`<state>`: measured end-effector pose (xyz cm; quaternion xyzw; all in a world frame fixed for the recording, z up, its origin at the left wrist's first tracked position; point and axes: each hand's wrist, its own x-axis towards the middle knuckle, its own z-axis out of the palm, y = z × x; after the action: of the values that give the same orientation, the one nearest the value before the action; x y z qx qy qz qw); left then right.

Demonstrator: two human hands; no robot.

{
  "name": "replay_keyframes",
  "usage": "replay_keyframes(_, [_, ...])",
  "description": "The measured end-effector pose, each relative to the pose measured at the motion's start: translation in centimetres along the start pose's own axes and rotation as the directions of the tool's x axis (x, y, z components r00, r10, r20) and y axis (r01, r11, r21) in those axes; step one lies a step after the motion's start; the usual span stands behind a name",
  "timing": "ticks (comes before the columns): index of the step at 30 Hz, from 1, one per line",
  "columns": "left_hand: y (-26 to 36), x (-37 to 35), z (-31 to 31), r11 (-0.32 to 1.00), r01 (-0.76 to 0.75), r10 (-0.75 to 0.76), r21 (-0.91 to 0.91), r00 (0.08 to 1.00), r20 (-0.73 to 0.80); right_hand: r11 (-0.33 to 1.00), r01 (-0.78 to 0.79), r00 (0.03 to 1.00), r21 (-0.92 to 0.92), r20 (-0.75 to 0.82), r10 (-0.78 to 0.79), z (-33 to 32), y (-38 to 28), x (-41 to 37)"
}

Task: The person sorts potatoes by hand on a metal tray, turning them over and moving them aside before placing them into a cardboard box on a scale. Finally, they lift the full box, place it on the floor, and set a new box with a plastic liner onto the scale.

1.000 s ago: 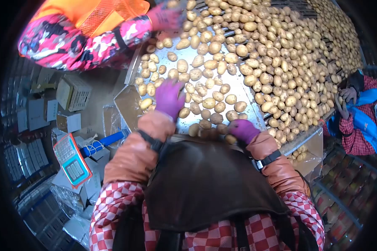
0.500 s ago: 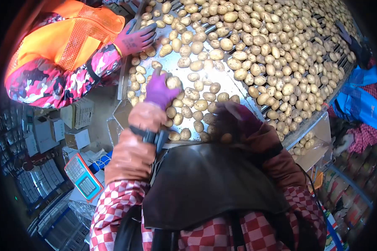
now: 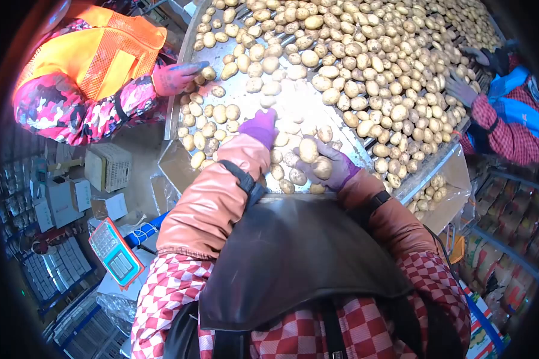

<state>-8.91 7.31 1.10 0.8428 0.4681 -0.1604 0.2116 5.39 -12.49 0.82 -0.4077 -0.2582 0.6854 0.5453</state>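
Over the metal table [image 3: 293, 103], right hand [image 3: 334, 169] pinches two potatoes [image 3: 309, 150]; left hand [image 3: 259, 127] grip: cannot tell.

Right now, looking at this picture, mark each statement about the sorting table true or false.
1. The right hand holds potatoes. True.
2. The left hand is bare. False: it is gloved in purple.
3. A person beside the table wears an orange vest. True.
4. A scale lies on the table among the potatoes. False: the scale sits at the lower left, off the table.
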Motion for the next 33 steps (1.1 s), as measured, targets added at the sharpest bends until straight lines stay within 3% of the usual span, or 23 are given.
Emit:
replay_keyframes(1, [-0.1,0.5,-0.5,0.998,0.061,-0.061,-0.031,0.998,0.026,0.922,-0.115,0.991,0.369,-0.025,0.133,0.2,-0.9,-0.5])
replay_keyframes(2, [-0.2,0.8,-1.0,0.991,0.12,-0.117,-0.06,0.992,0.053,0.702,-0.158,0.963,0.694,-0.049,0.265,0.4,-1.9,-0.9])
replay_keyframes(3, [-1.3,1.5,-0.1,0.984,0.168,-0.167,-0.055,0.985,0.037,0.728,-0.161,0.967,0.666,-0.042,0.252,-0.1,-2.2,-1.8])
replay_keyframes(5, [-2.6,0.7,-0.4,0.994,0.101,-0.101,-0.051,0.995,0.001,0.776,-0.17,0.972,0.608,-0.027,0.234,-1.8,-2.6,-4.4])
replay_keyframes(7, [-5.6,1.0,1.6,0.926,-0.029,-0.003,-0.376,0.997,-0.084,0.79,-0.012,0.981,0.613,-0.144,0.127,-4.1,-3.0,-8.2])
replay_keyframes(9, [-7.7,0.5,2.6,0.646,0.038,-0.019,-0.762,0.999,0.034,0.885,0.211,0.945,0.416,-0.32,-0.074,-6.0,-4.9,-14.1])
replay_keyframes(11, [-7.2,-2.3,1.6,0.303,-0.099,0.078,-0.948,0.994,-0.078,0.963,0.26,0.829,0.076,-0.528,-0.183,-8.4,-7.0,-20.8])
replay_keyframes(12, [-9.1,-1.1,3.8,0.146,-0.188,0.195,-0.971,0.968,-0.158,0.962,0.264,0.764,0.063,-0.623,-0.169,-9.8,-7.6,-24.2])
replay_keyframes(13, [-7.9,-2.3,2.8,0.165,-0.281,0.221,-0.946,0.945,-0.242,0.989,0.138,0.736,-0.045,-0.664,-0.133,-10.9,-8.4,-27.2])
replay_keyframes(14, [-6.7,-3.2,2.4,0.13,-0.308,0.227,-0.943,0.934,-0.274,0.928,-0.094,0.601,-0.361,-0.764,-0.236,-16.2,-5.9,-31.1])
replay_keyframes(17, [-0.7,-5.7,0.7,0.09,-0.311,0.262,-0.946,0.924,-0.278,0.95,-0.24,0.468,-0.202,-0.881,-0.069,-10.5,-9.0,-28.9])
replay_keyframes(18, [0.7,-5.4,1.3,0.21,-0.364,0.325,-0.907,0.901,-0.286,0.868,-0.191,0.62,-0.459,-0.741,-0.256,-9.9,-7.9,-26.1])
replay_keyframes(19, [4.3,-6.9,-0.4,0.194,-0.333,0.408,-0.923,0.883,-0.233,0.739,-0.073,0.725,-0.67,-0.545,-0.422,-9.3,-6.9,-23.3])
replay_keyframes(21, [8.8,-7.8,-0.2,0.422,-0.369,0.517,-0.828,0.848,-0.115,0.891,0.196,0.884,-0.41,-0.32,-0.341,-7.9,-4.3,-17.4])
replay_keyframes(22, [10.8,-7.7,0.7,0.369,-0.454,0.613,-0.811,0.774,-0.155,0.943,0.245,0.936,-0.224,-0.199,-0.29,-7.2,-3.0,-14.4])
replay_keyframes(23, [11.9,-7.9,1.3,0.306,-0.532,0.699,-0.789,0.689,-0.193,0.977,0.214,0.949,-0.013,-0.234,-0.211,-6.2,-2.6,-12.9])
replay_keyframes(24, [11.6,-7.1,1.8,0.427,-0.68,0.718,-0.597,0.656,-0.233,0.961,0.187,0.955,0.201,-0.268,-0.13,-5.3,-2.2,-11.3])
replay_keyframes(25, [10.8,-5.8,2.6,0.516,-0.778,0.744,-0.358,0.615,-0.262,0.86,0.14,0.927,0.491,-0.371,0.06,-5.1,-2.1,-10.5])
replay_keyframes(26, [9.7,-4.7,3.5,0.564,-0.82,0.778,-0.093,0.566,-0.274,0.812,0.097,0.888,0.576,-0.418,0.19,-5.2,-2.2,-10.1])
replay_keyframes(27, [7.6,-4.4,5.0,0.498,-0.86,0.824,0.113,0.43,-0.369,0.81,0.107,0.89,0.577,-0.418,0.181,-6.0,-2.2,-10.2])
replay_keyframes(29, [3.9,-4.3,5.2,0.568,-0.801,0.809,0.189,0.502,-0.305,0.801,0.13,0.89,0.584,-0.425,0.165,-7.0,-1.8,-10.9])
replay_keyframes(31, [3.3,-4.5,3.5,0.906,-0.422,0.406,-0.033,0.888,-0.215,0.736,0.184,0.903,0.651,-0.408,0.135,-7.2,-2.0,-11.4])
replay_keyframes(33, [2.8,-1.9,3.7,0.928,-0.367,0.35,0.062,0.804,-0.48,0.647,0.223,0.92,0.729,-0.378,0.109,-7.3,-3.0,-12.1])
